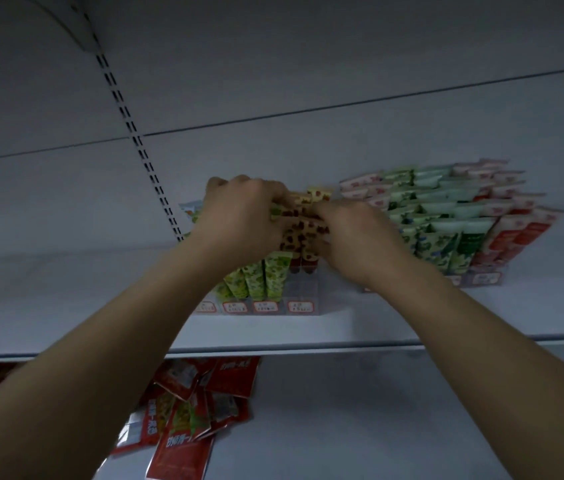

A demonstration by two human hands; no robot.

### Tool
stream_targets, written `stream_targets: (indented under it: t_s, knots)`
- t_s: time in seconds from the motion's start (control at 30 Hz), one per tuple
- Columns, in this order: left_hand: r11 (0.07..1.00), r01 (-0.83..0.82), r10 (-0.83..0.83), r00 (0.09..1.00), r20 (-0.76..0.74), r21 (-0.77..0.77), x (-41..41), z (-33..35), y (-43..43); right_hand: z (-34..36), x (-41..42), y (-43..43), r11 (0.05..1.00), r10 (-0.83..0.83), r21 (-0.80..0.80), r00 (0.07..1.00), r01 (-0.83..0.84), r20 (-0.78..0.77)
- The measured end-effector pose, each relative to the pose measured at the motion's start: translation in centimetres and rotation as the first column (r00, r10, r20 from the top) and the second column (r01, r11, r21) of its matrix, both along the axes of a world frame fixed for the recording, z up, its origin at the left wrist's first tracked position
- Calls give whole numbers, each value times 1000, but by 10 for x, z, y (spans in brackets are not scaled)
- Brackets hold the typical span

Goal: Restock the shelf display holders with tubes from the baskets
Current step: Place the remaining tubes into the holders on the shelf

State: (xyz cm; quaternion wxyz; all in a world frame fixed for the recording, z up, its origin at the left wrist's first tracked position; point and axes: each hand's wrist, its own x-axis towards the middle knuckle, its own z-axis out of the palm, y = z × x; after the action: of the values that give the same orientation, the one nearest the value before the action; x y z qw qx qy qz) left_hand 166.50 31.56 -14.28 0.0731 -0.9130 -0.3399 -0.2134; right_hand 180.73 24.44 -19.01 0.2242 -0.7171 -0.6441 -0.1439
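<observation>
Up on the shelf (pixel 66 306), left hand (pixel 239 220) and right hand (pixel 360 237) both pinch red-spotted tubes (pixel 299 233) standing between them.

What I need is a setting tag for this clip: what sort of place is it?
Probably a shop: white slotted shelving, clear display holders with price labels, packed with patterned tubes, red packets below.

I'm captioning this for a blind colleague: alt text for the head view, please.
The left hand and right hand grip red-spotted yellow tubes in a display holder on a shelf. A fuller holder stands to its right; red packets lie below.
</observation>
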Motion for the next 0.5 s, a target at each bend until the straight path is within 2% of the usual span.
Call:
stream_targets:
  t_s: [0.1,0.17,0.33,0.43,0.5]
  knots:
    - [990,35,-46,996,80,136,-27,-10,-25,9,-5,-18,986,27,164,1000,-26,-3]
    - [982,89,-112,985,130,167,-42,-27,-41,9,-13,-37,987,26,159,999,-29,20]
    - [971,208,-236,925,297,121,-69,-89,-73,-22,-45,-73,993,74,-99,997,-71,32]
    - [978,198,-207,937,280,59,-81,-128,-79,-45,-60,-85,967,76,-244,997,-71,10]
    - [983,182,-177,963,204,-4,-89,-159,-83,-67,-68,-94,925,96,-371,995,-80,24]
